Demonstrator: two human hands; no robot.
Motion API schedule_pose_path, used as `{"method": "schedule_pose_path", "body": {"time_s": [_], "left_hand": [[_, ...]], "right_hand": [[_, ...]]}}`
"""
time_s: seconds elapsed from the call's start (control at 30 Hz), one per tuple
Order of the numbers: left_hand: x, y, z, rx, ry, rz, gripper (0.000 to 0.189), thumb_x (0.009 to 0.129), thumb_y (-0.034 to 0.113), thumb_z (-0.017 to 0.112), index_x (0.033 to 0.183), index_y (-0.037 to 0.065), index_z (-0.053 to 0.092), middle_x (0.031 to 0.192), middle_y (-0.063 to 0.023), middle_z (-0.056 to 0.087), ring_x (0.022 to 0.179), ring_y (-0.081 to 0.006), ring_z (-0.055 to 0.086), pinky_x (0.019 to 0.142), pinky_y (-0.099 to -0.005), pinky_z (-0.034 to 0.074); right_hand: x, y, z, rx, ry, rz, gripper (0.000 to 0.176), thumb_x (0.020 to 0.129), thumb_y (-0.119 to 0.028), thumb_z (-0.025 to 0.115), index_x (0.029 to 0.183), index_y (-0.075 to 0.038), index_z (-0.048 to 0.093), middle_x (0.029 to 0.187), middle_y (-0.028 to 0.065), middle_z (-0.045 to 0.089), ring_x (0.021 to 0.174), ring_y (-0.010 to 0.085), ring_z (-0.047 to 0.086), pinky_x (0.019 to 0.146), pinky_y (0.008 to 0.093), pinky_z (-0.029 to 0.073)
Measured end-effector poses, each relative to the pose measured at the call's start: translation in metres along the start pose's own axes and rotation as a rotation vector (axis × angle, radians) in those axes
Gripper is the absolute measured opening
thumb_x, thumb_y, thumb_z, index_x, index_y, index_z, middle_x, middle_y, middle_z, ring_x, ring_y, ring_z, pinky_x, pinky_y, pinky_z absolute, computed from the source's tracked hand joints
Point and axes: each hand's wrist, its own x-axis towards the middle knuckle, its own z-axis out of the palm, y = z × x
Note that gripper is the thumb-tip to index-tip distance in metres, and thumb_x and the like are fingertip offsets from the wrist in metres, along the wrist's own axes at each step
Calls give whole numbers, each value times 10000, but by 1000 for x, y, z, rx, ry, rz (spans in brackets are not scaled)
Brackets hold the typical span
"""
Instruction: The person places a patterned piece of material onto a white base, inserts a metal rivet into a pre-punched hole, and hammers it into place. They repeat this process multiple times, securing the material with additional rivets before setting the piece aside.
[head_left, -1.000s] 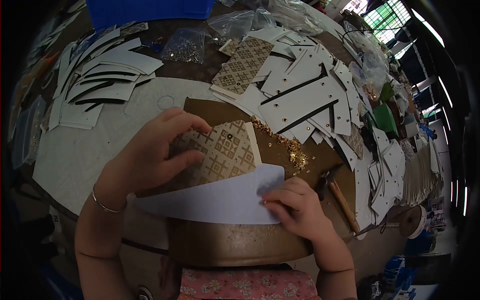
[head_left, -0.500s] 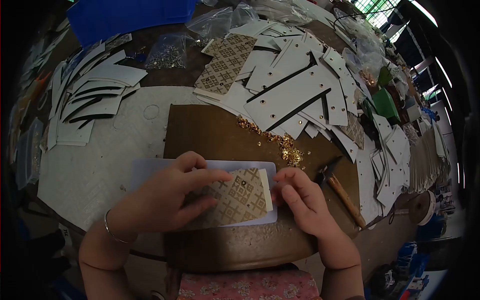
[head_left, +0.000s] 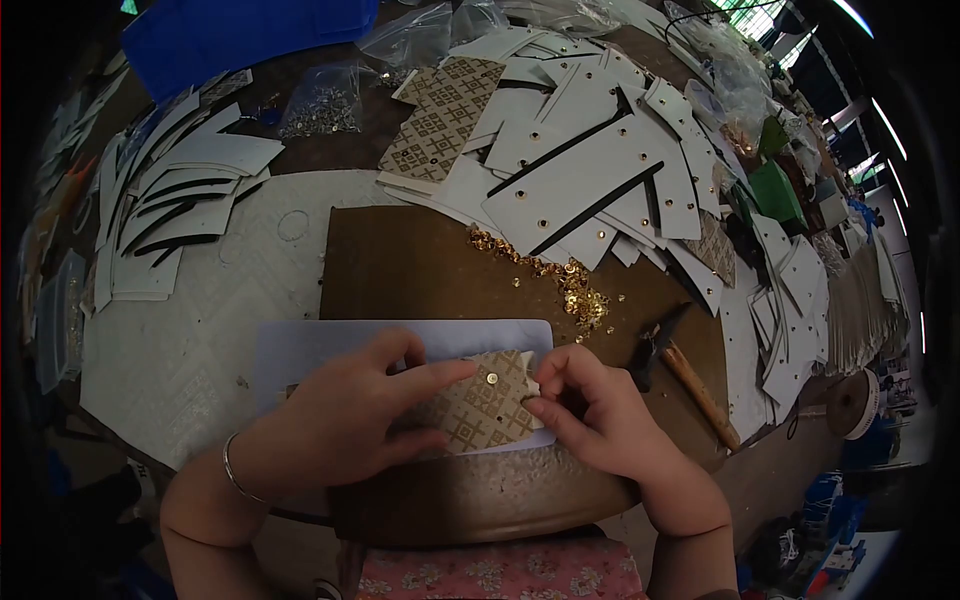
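Right hand (head_left: 602,412): thumb and forefinger nearly closed, pinching the pale right-hand edge of the patterned piece (head_left: 485,402); edge bent a little at the pinch. Left hand (head_left: 355,408): thumb and forefinger spread wide, their tips at the face of the same piece, palm above its left part; other fingers partly hidden, pressure cannot be told. One round metal eyelet (head_left: 492,379) in the piece, between the two hands, nearer the left forefinger. White sheet (head_left: 300,345) lies under the piece, showing beyond the left hand and above both grips. Gold fasteners (head_left: 585,303) heaped beyond the right hand, on the brown mat (head_left: 400,260). Hammer (head_left: 690,385) right of that hand, apart from it.
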Motion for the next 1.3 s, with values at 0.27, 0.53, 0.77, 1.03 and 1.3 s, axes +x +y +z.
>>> {"method": "schedule_pose_path", "body": {"time_s": [0.27,0.53,0.77,1.03,1.3], "left_hand": [[1,2,0,-20,-18,-20,617,840,243,802,1412,187,577,1115,-148,544,851,-317,633,776,-401,558],[2,4,1,12,-41,-63,593,843,243,795,1394,173,586,1123,-152,545,893,-328,643,794,-410,560],[2,5,2,13,-63,-97,588,838,230,795,1384,160,590,1124,-147,551,942,-333,636,815,-416,558],[2,5,3,12,-53,-88,593,831,227,798,1381,151,591,1116,-145,553,947,-339,634,819,-422,554],[1,2,6,16,-18,-46,598,822,220,804,1377,145,593,1107,-145,551,944,-345,639,814,-428,552]], "right_hand": [[1,-2,-1,-27,8,33,198,925,15,705,1024,-53,548,802,-39,533,725,15,528,614,205,464],[2,-3,0,-101,10,30,210,918,1,716,1035,-45,547,799,-13,565,700,33,548,609,212,470],[4,2,-30,-298,489,-169,133,875,-15,710,990,-32,644,866,93,643,749,233,630,666,331,517],[7,0,-32,-652,290,-246,139,770,11,753,869,-46,674,861,82,653,827,303,621,768,380,506],[7,6,-16,-472,202,-315,140,806,-6,766,917,-69,707,858,63,642,872,271,612,801,377,502]]}}
